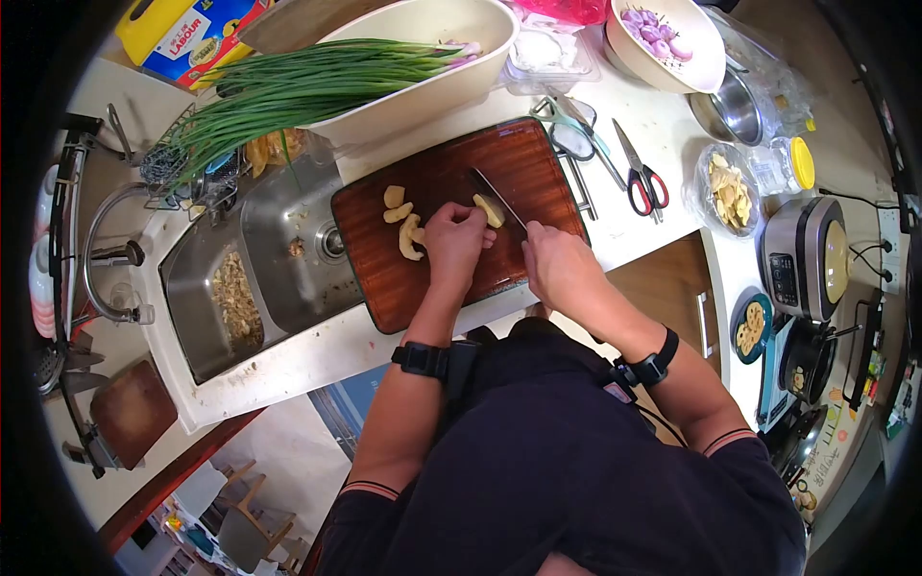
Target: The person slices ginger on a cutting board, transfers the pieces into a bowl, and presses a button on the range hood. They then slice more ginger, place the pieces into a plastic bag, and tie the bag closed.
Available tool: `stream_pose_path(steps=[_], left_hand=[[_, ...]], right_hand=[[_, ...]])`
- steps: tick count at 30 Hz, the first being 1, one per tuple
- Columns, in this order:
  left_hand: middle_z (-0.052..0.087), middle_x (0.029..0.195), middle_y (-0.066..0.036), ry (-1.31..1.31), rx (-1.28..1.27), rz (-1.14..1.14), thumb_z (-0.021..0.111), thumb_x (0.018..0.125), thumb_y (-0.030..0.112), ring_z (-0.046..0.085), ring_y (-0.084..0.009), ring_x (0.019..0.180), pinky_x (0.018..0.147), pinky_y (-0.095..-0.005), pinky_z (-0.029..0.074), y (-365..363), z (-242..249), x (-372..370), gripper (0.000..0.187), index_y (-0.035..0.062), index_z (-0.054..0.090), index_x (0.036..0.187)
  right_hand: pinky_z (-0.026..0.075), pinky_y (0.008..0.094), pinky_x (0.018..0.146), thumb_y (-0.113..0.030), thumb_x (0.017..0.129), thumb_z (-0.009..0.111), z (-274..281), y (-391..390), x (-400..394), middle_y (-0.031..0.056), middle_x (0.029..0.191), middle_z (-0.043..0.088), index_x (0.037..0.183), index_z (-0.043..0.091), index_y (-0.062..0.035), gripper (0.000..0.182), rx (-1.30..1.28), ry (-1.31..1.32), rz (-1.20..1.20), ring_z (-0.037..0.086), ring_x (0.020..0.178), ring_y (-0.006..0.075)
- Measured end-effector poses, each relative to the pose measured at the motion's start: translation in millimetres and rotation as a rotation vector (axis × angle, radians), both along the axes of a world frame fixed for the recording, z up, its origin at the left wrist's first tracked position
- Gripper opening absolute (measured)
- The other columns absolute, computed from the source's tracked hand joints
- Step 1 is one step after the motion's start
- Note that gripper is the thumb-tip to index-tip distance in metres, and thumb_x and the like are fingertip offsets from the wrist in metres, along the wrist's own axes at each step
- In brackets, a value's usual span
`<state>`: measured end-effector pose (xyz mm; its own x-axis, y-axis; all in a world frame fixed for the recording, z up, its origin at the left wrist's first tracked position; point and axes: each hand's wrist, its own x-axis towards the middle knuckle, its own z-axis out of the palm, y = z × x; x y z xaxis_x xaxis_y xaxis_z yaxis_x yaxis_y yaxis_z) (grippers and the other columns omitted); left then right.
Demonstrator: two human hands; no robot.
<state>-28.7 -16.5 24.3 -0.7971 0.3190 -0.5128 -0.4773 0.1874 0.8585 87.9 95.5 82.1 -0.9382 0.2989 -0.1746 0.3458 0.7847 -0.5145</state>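
Observation:
My right hand (pixel 567 264) is closed round the handle of a kitchen knife (pixel 499 195), its thin blade pointing up and left across the brown cutting board (pixel 365 274). Along the blade's left side lies a pale yellow piece of peeled ginger (pixel 489 210). The bent fingers of my left hand (pixel 456 240) press together at the lower end of this piece, partly hiding it. Several more peeled ginger pieces (pixel 411 237) rest on the board to the left of that hand.
A double sink (pixel 298 206) with scraps in it adjoins the board's left side. Behind stands a cream basin (pixel 423 101) of green onions. Scissors (pixel 642 178), a bagged bowl of pale slices (pixel 730 192) and a bowl of shallots (pixel 706 58) are to the right.

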Motion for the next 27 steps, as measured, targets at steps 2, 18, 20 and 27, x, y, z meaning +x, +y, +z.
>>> stream_pose_path(steps=[2, 18, 20, 27], left_hand=[[0.067, 0.075, -0.011, 0.002, 0.002, 0.003, 0.063, 0.09, 0.01, 0.067, -0.0165, 0.062, 0.057, -0.0268, 0.054, -0.8, 0.5, -0.1, 0.012, -0.0018, 0.06, 0.088], [0.067, 0.073, -0.011, 0.028, 0.018, 0.024, 0.063, 0.09, 0.008, 0.067, -0.0155, 0.059, 0.055, -0.0265, 0.055, -0.8, -1.6, 1.3, 0.013, -0.0036, 0.062, 0.085], [0.067, 0.074, -0.011, 0.031, 0.017, 0.024, 0.063, 0.089, 0.008, 0.068, -0.0155, 0.059, 0.054, -0.0265, 0.055, -1.2, -3.6, 0.4, 0.013, -0.0038, 0.062, 0.085], [0.067, 0.074, -0.011, 0.03, 0.009, 0.014, 0.063, 0.09, 0.009, 0.067, -0.0158, 0.061, 0.056, -0.0269, 0.055, -1.7, -0.3, 1.8, 0.013, -0.003, 0.061, 0.086]], right_hand=[[0.051, 0.0524, 0.068, -0.009, 0.094, 0.056, -3.6, 2.2, -6.4, 0.0284, 0.08, 0.064, 0.092, 0.054, 0.0049, 0.015, -0.033, 0.026, -0.002, 0.064, 0.076, 0.0461], [0.051, 0.0519, 0.069, -0.01, 0.095, 0.056, 9.9, 1.9, -0.6, 0.0283, 0.08, 0.064, 0.093, 0.054, 0.0052, 0.016, -0.054, 0.03, -0.047, 0.064, 0.077, 0.047], [0.051, 0.0515, 0.069, -0.01, 0.095, 0.056, 7.9, 1.8, 0.3, 0.0285, 0.08, 0.064, 0.093, 0.054, 0.0052, 0.015, -0.048, 0.063, -0.017, 0.064, 0.077, 0.0466], [0.051, 0.0515, 0.069, -0.01, 0.095, 0.055, -0.2, -1.0, -0.5, 0.0282, 0.08, 0.064, 0.091, 0.054, 0.0047, 0.015, -0.025, 0.036, -0.009, 0.064, 0.076, 0.0466]])
